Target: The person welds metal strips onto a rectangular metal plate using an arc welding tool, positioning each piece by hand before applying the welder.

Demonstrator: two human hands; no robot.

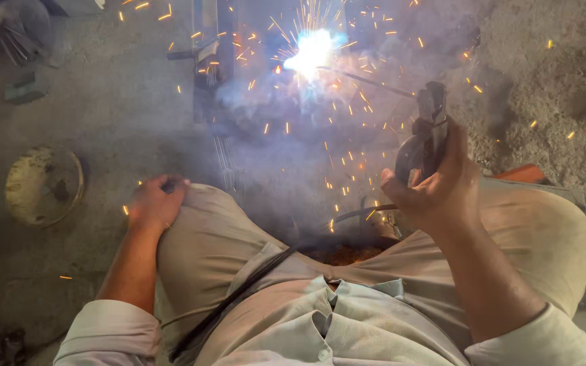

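Nearest the camera, the person's pale shirt [347,325] and rolled sleeves fill the bottom of the view, and a black cable [239,295] runs across the lap toward the left thigh. The person squats with both knees wide apart in tan trousers [218,237].

The left hand [154,203] rests on the left knee, fingers curled loosely over the cloth; a small dark object seems tucked under the fingertips, but it is too hidden to tell what it is or whether it is gripped.

The right hand [435,190], raised above the right knee, is clenched around the dark handle of a welding holder [425,132]. A thin welding rod [367,81] reaches from the holder's clamp up and to the left.

The rod's tip ends in a bright white-blue arc [312,51], well beyond the knees. Orange sparks [347,142] scatter around the arc and drop between arc and lap, and bluish smoke [266,115] hangs just below and left of the arc, blurring the metal frame [205,41] being struck.

Left of the arc, on the grey dirt floor [103,102], a round, worn disc [42,184] lies beyond the left knee. Far left of the arc, in the top corner, lies a bundle of thin rods [15,37].
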